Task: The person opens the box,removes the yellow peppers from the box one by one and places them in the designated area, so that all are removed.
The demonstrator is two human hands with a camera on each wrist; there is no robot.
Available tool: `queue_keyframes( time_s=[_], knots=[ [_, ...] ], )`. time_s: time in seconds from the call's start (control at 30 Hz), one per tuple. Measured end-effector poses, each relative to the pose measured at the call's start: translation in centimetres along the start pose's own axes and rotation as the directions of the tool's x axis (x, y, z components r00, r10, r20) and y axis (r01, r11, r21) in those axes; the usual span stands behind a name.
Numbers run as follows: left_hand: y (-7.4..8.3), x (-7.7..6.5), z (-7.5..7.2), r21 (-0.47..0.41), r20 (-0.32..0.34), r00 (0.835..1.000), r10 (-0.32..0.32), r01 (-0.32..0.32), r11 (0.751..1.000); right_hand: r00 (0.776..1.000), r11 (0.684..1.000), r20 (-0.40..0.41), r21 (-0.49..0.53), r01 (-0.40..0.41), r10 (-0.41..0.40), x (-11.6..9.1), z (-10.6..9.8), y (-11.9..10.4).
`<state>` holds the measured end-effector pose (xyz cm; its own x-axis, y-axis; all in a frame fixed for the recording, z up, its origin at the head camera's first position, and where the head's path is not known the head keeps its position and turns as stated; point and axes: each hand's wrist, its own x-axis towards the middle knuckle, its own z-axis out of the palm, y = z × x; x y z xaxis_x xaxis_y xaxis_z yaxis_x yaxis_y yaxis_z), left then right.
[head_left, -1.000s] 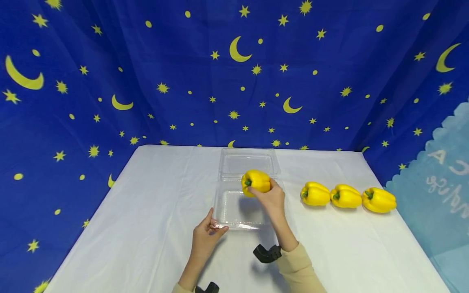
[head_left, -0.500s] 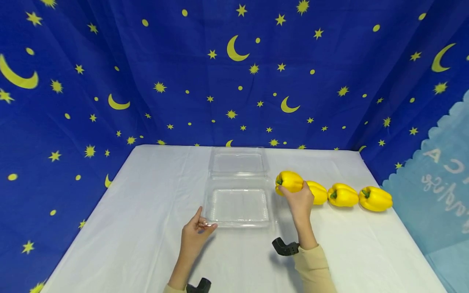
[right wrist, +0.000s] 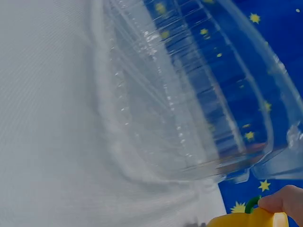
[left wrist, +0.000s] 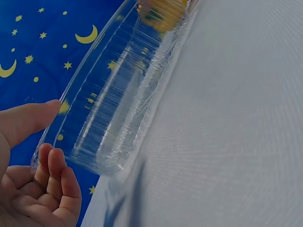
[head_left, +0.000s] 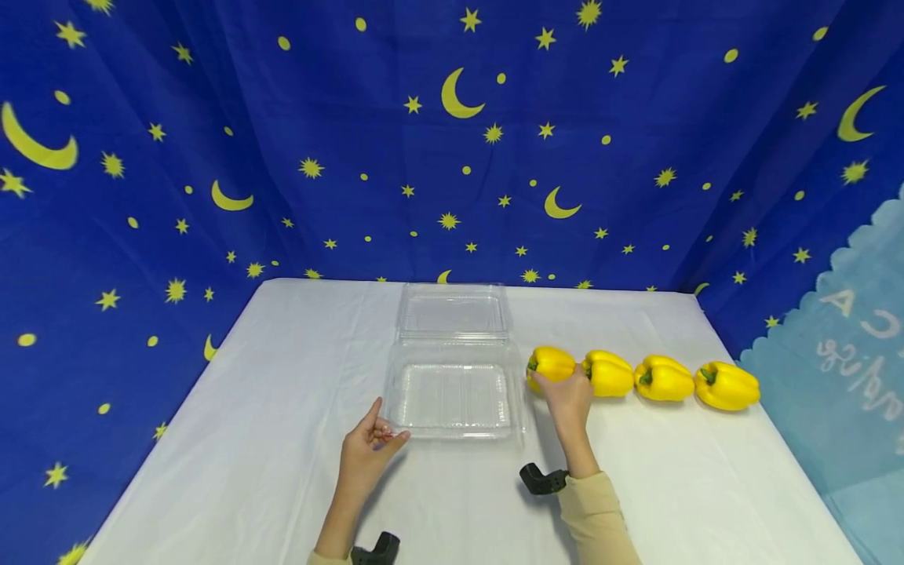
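Note:
In the head view my right hand [head_left: 568, 399] grips a yellow bell pepper [head_left: 553, 364] at the left end of a row, just right of a clear plastic clamshell box [head_left: 452, 431]. The right wrist view catches part of this pepper [right wrist: 246, 220] and its green stem, with the thumb against it. My left hand [head_left: 363, 453] pinches the box's near left corner between thumb and fingers. In the left wrist view that hand [left wrist: 42, 189] has its thumb on one side of the rim and fingertips on the other. The box's lid [head_left: 453, 312] lies folded back behind it.
To the right along the row are three more yellow peppers, the nearest pepper [head_left: 608, 373], a middle pepper [head_left: 664, 378] and a far pepper [head_left: 727, 386]. A white cloth [head_left: 297, 377] covers the table. Behind hangs a blue star-and-moon curtain [head_left: 381, 102].
My right hand has carried the pepper from over the box to the right, then lowered it beside the other peppers. The left hand and box have shifted slightly left.

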<state>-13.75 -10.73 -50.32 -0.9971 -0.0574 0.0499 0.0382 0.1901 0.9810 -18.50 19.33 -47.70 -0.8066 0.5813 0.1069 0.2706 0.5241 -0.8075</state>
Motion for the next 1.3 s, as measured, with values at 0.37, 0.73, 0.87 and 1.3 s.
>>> queue_keyframes(
  time_s=[0.37,0.73,0.87,1.3],
  knots=[
    [0.1,0.0,0.0,-0.027,0.002,1.000,-0.015,0.015,1.000,1.000,0.998,0.011,0.064,0.009,-0.010,0.0,1.0,0.7],
    [0.1,0.1,0.1,-0.046,0.014,0.999,-0.034,0.035,0.998,0.995,0.990,0.098,0.138,-0.006,-0.008,-0.2,1.0,1.1],
    [0.1,0.0,0.1,-0.048,0.013,1.000,-0.026,0.026,0.999,0.992,0.991,0.125,0.134,-0.018,0.001,-0.2,0.9,1.0],
    [0.0,0.1,0.0,-0.080,0.000,1.000,-0.015,0.015,0.997,0.980,0.993,0.201,0.113,-0.028,0.004,-0.5,0.0,0.3]
  ],
)
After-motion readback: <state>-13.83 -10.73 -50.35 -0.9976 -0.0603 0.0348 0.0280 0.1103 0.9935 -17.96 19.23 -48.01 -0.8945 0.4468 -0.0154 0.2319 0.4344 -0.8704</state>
